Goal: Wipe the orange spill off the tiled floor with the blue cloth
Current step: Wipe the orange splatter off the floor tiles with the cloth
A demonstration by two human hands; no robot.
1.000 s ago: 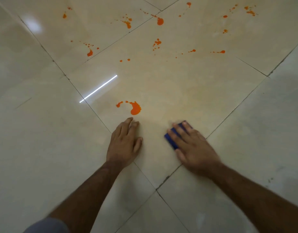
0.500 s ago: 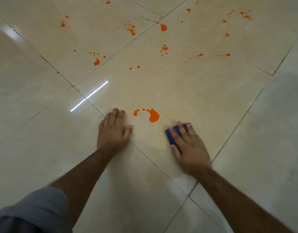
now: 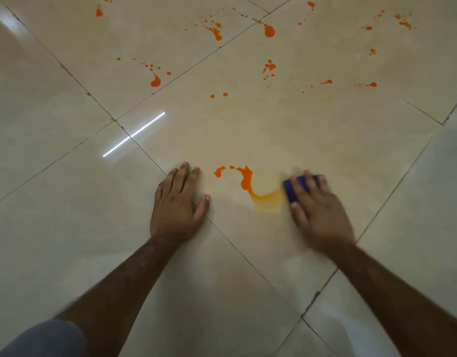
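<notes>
You are pressing the folded blue cloth (image 3: 297,188) flat under your right hand (image 3: 319,210), at the end of a thin orange smear from the nearest orange blot (image 3: 246,180). Your left hand (image 3: 177,202) is lying open on the tiled floor (image 3: 325,140); keep bracing there and be sweeping the cloth fully across the blot rather than clipping its edge.

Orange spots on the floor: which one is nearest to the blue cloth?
The curved blotch between the two hands, just left of the blue cloth. A pale smear joins it to the cloth; every other spot lies farther up the tiles.
</notes>
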